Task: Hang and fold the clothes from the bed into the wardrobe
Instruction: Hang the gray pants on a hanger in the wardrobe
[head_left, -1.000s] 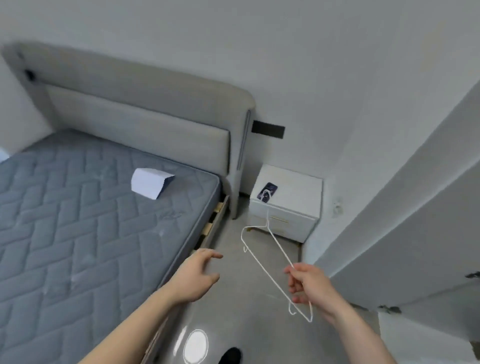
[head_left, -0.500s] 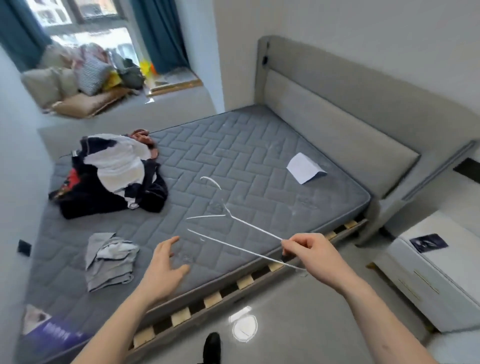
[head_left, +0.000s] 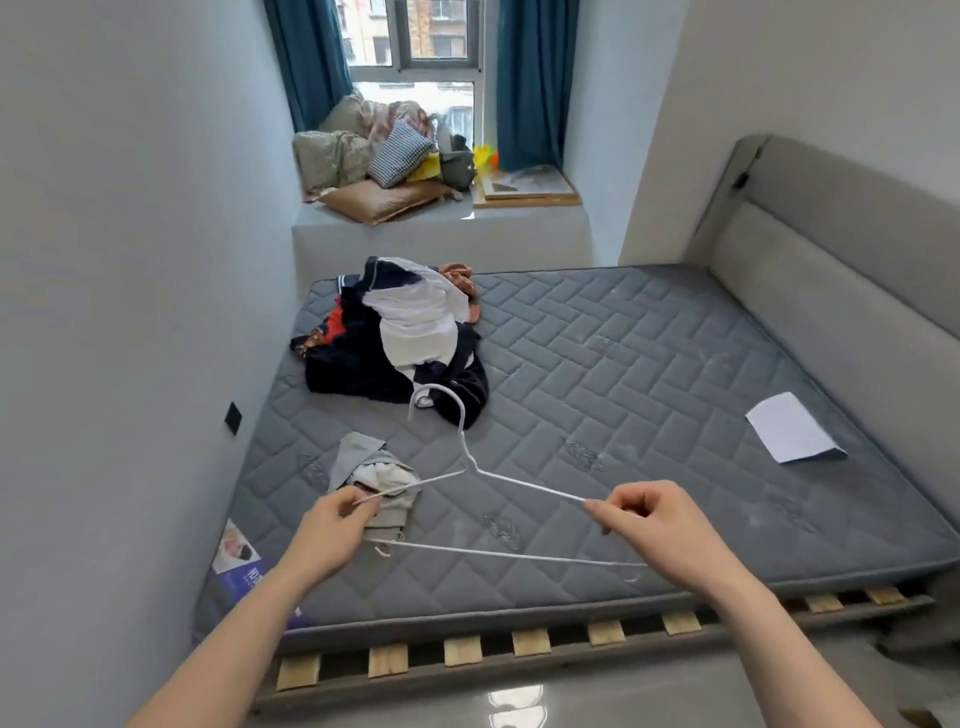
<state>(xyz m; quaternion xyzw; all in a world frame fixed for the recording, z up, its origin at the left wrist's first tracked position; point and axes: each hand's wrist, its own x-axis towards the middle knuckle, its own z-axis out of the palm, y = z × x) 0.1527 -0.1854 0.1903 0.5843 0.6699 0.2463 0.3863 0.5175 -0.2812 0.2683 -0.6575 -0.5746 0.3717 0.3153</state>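
Observation:
A thin white wire hanger (head_left: 470, 465) hangs flat in the air over the near side of the bed, its hook pointing away from me. My left hand (head_left: 332, 532) pinches its left shoulder and my right hand (head_left: 652, 522) pinches its right shoulder. A heap of dark navy, white and red clothes (head_left: 402, 343) lies on the grey quilted mattress (head_left: 649, 374) toward the far left. A smaller grey and cream garment (head_left: 371, 475) lies crumpled near the left edge, partly behind my left hand and the hanger.
A white sheet of paper (head_left: 792, 428) lies on the right of the mattress by the grey padded headboard (head_left: 841, 260). Wooden slats (head_left: 530, 642) stick out under the near edge. Cushions (head_left: 384, 156) pile on the window ledge. A grey wall (head_left: 130, 312) runs along the left.
The view has swung left from the bedside cabinet to the whole bed. My left hand, open before, has taken hold of the hanger's left end, so both hands now hold it.

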